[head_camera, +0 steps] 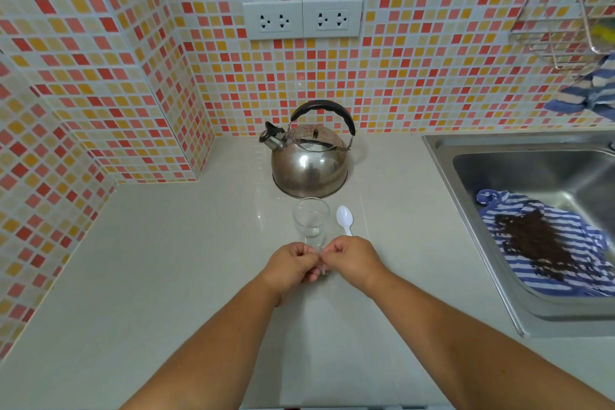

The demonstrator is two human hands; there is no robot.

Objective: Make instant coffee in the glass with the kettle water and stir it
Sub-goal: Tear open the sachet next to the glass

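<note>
A clear empty glass (310, 220) stands on the pale counter (166, 260), just in front of a steel kettle (309, 156) with a black handle. To the right of the glass lies a white plastic spoon (344, 220). My left hand (293, 265) and my right hand (349, 258) meet close in front of the glass, fingers pinched together on something small and pale between them. What that thing is I cannot make out; most of it is hidden by my fingers.
A steel sink (532, 176) takes up the right side, holding a blue striped cloth (539, 240) with dark grounds on it. Tiled walls close off the back and left. Two sockets (301, 18) sit above the kettle; a wire rack (565, 17) hangs top right.
</note>
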